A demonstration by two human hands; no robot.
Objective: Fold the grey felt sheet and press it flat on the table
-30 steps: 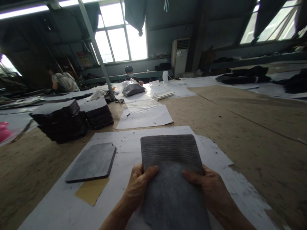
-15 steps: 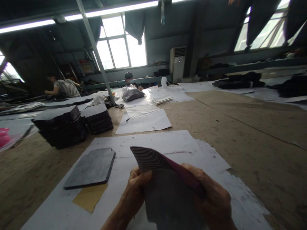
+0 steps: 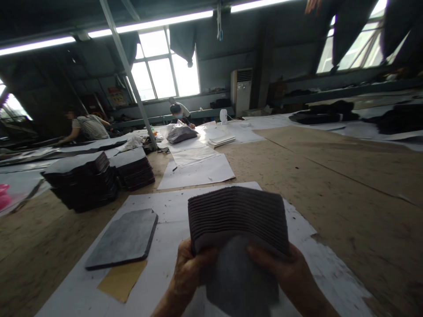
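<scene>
Between my hands is a stack of dark grey fabric pieces (image 3: 238,211), bent, with its many layered edges fanned toward the far side. My left hand (image 3: 190,268) grips the left side of the stack, thumb lying on top. On the right side my right hand (image 3: 287,268) grips it the same way, its thumb pressed on the upper face. The fingers beneath are hidden. A flat grey stack of cut fabric (image 3: 124,237) lies to the left on white paper (image 3: 165,220), partly over a tan card (image 3: 122,279).
Two tall dark stacks of cut pieces (image 3: 81,185) (image 3: 132,167) stand at the left. Farther off are a metal pole (image 3: 128,70), a grey bundle in plastic (image 3: 181,133), white pads (image 3: 221,141) and black cloth (image 3: 324,115). People work across the table and at far left.
The stack has gone from being curled, with a purplish right edge showing, to being spread wider with its layered edges facing away. Both hands still hold it.
</scene>
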